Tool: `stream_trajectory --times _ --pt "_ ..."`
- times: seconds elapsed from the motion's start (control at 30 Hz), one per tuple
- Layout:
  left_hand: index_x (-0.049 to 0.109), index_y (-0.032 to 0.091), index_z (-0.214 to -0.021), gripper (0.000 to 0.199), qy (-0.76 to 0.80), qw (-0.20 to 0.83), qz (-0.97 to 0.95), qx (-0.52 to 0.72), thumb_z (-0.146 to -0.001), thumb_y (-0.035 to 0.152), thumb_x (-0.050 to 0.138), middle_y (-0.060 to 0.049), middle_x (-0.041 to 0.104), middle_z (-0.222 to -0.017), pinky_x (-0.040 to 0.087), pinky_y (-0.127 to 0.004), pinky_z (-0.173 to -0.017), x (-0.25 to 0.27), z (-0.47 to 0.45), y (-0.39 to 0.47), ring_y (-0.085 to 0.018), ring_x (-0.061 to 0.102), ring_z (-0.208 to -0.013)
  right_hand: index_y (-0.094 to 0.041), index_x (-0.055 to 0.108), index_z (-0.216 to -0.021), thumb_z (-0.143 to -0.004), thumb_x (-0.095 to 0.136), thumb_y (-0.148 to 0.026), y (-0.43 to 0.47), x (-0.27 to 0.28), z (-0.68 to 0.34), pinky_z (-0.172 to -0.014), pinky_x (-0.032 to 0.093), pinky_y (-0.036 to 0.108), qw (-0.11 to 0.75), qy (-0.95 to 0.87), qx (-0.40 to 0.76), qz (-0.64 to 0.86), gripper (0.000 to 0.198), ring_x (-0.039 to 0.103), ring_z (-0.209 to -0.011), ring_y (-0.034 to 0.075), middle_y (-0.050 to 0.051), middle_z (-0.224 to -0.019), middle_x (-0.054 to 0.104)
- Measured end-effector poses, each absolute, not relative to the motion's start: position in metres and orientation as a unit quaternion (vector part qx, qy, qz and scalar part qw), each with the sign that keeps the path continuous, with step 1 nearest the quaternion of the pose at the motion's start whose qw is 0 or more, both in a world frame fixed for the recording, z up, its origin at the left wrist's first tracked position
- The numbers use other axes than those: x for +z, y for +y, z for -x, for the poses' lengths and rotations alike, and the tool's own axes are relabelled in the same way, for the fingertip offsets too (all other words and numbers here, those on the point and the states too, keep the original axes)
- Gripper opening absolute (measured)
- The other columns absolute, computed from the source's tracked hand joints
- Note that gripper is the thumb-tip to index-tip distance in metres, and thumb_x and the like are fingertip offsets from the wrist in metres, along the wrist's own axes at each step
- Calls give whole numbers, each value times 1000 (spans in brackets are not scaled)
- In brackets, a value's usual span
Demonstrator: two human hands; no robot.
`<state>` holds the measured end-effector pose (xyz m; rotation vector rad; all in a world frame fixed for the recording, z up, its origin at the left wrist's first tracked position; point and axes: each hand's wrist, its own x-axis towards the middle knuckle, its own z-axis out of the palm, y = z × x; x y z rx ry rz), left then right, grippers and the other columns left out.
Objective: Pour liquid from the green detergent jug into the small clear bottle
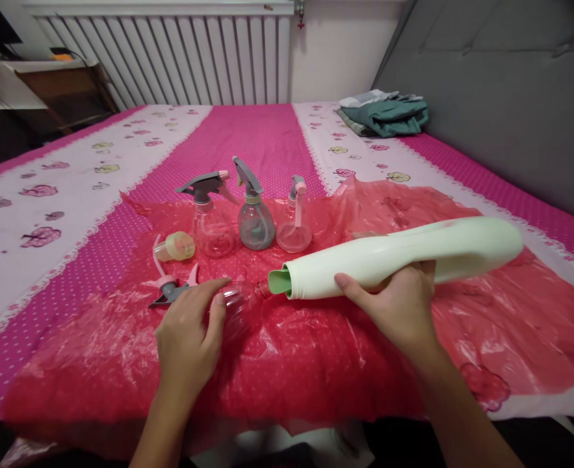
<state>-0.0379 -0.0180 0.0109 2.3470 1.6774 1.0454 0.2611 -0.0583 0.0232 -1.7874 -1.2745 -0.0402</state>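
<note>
My right hand (396, 302) grips a large pale green bottle (355, 260) by its handle, tilted nearly flat, its green spout pointing left. At the spout's tip is the neck of a clear spray bottle (240, 305) lying on its side; whether they touch I cannot tell. My left hand (194, 318) is closed around the base of that clear bottle. Just beyond my left fingers lies a grey and pink spray head (169, 286) with its tube. A clear cup with a pale yellow cap (177, 247) rests behind it.
Three upright spray bottles stand behind: a clear one (213, 227), a greyish one (256, 224) and a smaller one (294, 227). Red plastic sheeting (316, 351) covers the near bed. Folded clothes (384, 114) lie far right by a grey headboard (506, 84); a radiator (169, 58) stands behind.
</note>
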Motion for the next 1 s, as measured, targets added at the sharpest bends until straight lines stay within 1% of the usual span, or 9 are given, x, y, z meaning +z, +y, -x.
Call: stream_trajectory --times 0.2,0.3,0.4,0.7,0.87,1.0 --pt "78 22 -119 40 543 35 -765 345 -110 40 44 -7 82 -111 54 -43 -91 12 37 -18 -29 75 -104 -18 75 -105 -70 65 -89 -59 24 -261 -124 29 64 453 -516 -13 727 80 59 -126 42 17 -107 74" --pt "79 22 -118 40 545 36 -764 343 -109 39 44 -7 82 -111 54 -42 -92 13 37 -19 -29 75 -105 -18 75 -106 -72 64 -88 -59 25 -261 -123 31 63 442 -521 -17 730 79 61 -125 41 16 -107 74" --pt "79 22 -118 40 547 39 -762 343 -109 40 44 -7 83 -111 54 -43 -93 13 36 -19 -30 76 -106 -17 75 -106 -72 65 -87 -59 24 -261 -121 33 65 439 -524 -27 730 78 59 -126 42 17 -106 74" --pt "78 23 -118 40 546 41 -763 343 -109 41 44 -7 82 -111 55 -43 -93 12 37 -18 -30 76 -105 -17 77 -111 -71 61 -93 -59 23 -261 -122 31 61 443 -519 -21 731 88 60 -127 42 16 -111 75" --pt "78 25 -118 40 554 44 -758 340 -108 42 43 -6 83 -112 55 -43 -92 14 37 -18 -29 76 -105 -16 77 -106 -69 59 -96 -58 24 -260 -120 34 61 448 -510 -23 734 90 61 -125 43 17 -108 75" --pt "78 24 -119 40 555 45 -759 338 -109 42 43 -6 82 -112 54 -43 -93 13 37 -19 -30 76 -106 -17 77 -105 -66 59 -98 -58 25 -260 -121 33 62 448 -504 -14 739 92 60 -126 45 16 -108 75"
